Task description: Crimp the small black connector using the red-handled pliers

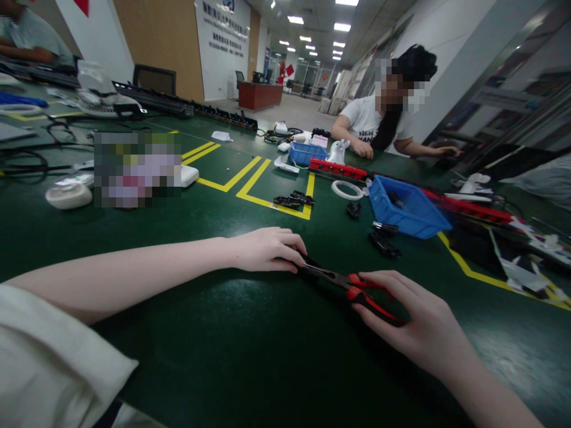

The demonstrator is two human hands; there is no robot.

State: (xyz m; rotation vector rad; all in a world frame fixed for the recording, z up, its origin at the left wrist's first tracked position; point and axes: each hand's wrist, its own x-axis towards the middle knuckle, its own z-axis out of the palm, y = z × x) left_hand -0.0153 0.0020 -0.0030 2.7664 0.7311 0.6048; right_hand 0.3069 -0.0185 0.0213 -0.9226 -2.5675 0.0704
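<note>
My right hand (413, 315) is wrapped round the red and black handles of long-nose pliers (330, 275), which point left over the green table (214, 356). At the tip of their jaws, my left hand (272, 251) pinches a small dark part (307, 260), mostly hidden under its fingers. A thin shiny piece shows between the jaw tip and my left fingertips. Beyond my hands, black parts (294, 200) lie inside a yellow tape outline, and more black parts (384, 241) rest near a blue bin (405, 208).
A roll of white tape (347, 190) and a red strip (339, 169) lie further back, near a smaller blue bin (306, 153). A white device (69, 195) and black cables (27, 163) are at the left. Across the table sits a person (379, 122).
</note>
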